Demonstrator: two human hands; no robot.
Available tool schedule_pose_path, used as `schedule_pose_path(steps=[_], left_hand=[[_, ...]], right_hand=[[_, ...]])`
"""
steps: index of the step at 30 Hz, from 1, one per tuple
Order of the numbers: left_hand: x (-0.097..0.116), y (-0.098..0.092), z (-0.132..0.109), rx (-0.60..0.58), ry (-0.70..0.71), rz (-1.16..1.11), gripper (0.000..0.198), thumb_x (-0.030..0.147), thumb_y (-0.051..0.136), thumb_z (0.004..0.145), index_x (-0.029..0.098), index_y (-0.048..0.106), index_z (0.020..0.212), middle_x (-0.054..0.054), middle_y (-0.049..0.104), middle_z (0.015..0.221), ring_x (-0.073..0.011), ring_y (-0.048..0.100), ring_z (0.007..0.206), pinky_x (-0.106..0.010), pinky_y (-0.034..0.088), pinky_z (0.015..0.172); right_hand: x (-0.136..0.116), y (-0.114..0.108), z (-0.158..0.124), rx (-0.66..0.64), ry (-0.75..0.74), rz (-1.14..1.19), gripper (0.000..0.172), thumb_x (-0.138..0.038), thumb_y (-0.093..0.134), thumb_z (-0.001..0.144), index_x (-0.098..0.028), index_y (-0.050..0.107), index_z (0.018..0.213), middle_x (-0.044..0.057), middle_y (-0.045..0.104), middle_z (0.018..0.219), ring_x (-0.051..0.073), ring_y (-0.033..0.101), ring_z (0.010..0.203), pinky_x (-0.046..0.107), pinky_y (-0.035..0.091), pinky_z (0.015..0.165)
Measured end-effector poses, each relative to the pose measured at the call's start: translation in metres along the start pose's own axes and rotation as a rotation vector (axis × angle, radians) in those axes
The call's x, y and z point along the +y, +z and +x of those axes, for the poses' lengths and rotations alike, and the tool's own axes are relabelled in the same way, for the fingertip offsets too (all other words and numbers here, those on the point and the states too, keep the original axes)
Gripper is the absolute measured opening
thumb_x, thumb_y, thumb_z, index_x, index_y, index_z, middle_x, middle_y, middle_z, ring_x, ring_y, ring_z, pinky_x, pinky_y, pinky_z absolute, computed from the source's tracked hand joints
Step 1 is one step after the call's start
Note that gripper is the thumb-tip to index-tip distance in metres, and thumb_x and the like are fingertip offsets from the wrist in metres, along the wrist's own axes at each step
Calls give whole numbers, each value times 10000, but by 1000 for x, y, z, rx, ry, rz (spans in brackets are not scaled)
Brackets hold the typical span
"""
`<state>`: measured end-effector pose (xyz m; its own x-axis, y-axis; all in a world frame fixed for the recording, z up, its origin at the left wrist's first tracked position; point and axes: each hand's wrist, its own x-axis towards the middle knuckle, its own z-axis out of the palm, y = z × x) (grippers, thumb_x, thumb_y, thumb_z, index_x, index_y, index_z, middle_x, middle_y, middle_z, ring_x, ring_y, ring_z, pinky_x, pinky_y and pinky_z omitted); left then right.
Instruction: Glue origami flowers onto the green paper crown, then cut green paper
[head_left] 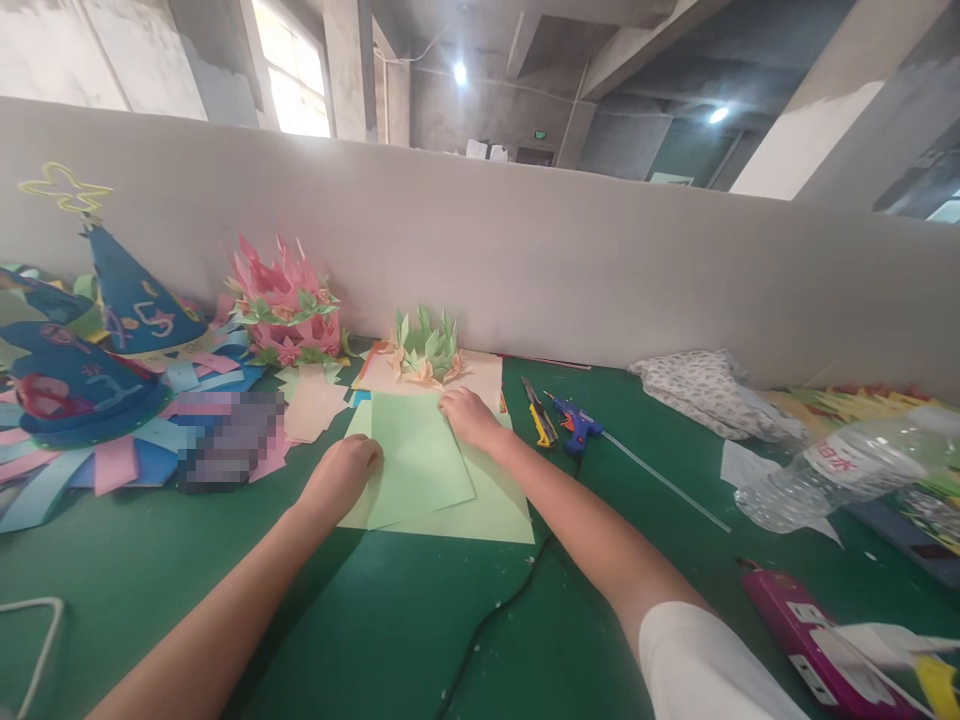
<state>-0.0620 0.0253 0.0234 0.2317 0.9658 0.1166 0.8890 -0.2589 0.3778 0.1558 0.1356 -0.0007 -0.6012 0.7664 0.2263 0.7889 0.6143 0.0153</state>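
Note:
A green paper sheet (pixel 420 460) lies over a larger pale green sheet (pixel 502 510) on the green table (pixel 360 620). My left hand (pixel 350 472) is closed at the left edge of the upper sheet, fingers curled at the paper. At that sheet's top right corner, my right hand (pixel 466 415) is closed with its fingertips on the paper. Just beyond the sheets, a green and peach paper crown (pixel 427 350) stands on a peach sheet (pixel 484 372).
Right of the sheets are a yellow cutter (pixel 541 425), a blue glue gun (pixel 579 425) with a long glue stick, a plastic bottle (pixel 847 470) and a magenta power strip (pixel 802 625). Blue party hats (pixel 139 295) and a pink paper crown (pixel 289 300) stand left.

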Motion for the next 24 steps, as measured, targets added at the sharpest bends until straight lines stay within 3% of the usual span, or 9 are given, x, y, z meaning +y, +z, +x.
schedule_pose_path(steps=[8,13,16,18,24], left_hand=[[0,0,0,1,-8,6,285,208,389,770,168,669,738,-104,646,775,-223,606,762,-285,436,659],[-5,-4,-4,9,-32,10,257,234,412,741,187,654,669,-88,650,726,-218,602,707,-274,417,602],[-13,-7,-5,-5,-61,22,239,257,432,716,199,634,604,-67,650,673,-199,585,622,-265,387,540],[-18,-8,-5,-33,-91,15,228,298,456,707,205,634,601,-52,648,645,-183,572,576,-253,365,500],[-24,-8,-3,-77,-157,22,257,373,485,700,189,630,593,-51,648,623,-171,564,542,-242,348,470]], right_hand=[[-1,-3,7,43,113,-52,260,-71,397,830,-148,625,931,100,583,966,221,465,891,309,355,739],[6,-25,-38,106,198,-76,284,-103,390,857,-146,535,1097,126,542,1060,244,440,967,339,341,821],[22,-35,-75,125,436,-173,226,-171,431,869,-121,528,1067,159,528,1032,270,449,954,360,349,813],[31,-37,-94,59,536,-247,221,-222,470,866,-119,533,1051,160,545,999,270,475,927,362,367,797],[41,-33,-107,7,617,-286,247,-117,496,824,-99,542,1066,184,604,938,274,534,847,349,388,703]])
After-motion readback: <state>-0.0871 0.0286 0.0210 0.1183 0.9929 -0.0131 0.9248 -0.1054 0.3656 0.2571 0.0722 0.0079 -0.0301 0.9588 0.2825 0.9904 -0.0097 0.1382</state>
